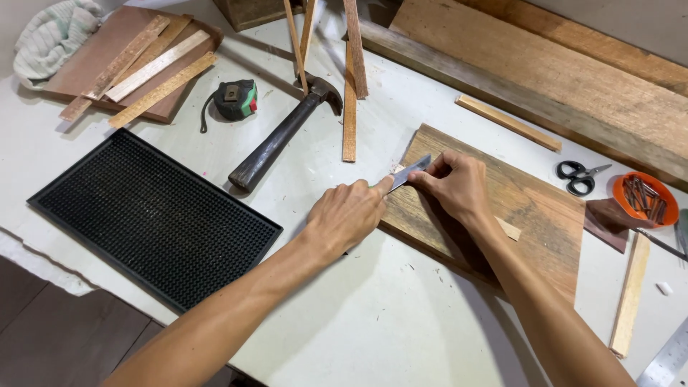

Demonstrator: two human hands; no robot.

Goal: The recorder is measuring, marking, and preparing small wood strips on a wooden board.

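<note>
My left hand [347, 215] is closed around the handle of a knife, whose grey blade [410, 172] points up and to the right. My right hand [453, 185] pinches a small pale piece of wood right at the blade, mostly hidden by the fingers. Both hands rest over the near-left corner of a flat wooden board [537, 215] lying on the white table. A small light wood chip [509, 229] lies on the board beside my right wrist.
A claw hammer [276, 143] and an upright wood strip [349, 107] lie just left of the board. Farther left are a black rubber mat [150, 215], a tape measure [235, 99] and several wood strips [143, 68]. Scissors [577, 175], an orange bowl of nails [645, 199], a steel ruler [666, 358] and long planks [573, 64] sit right.
</note>
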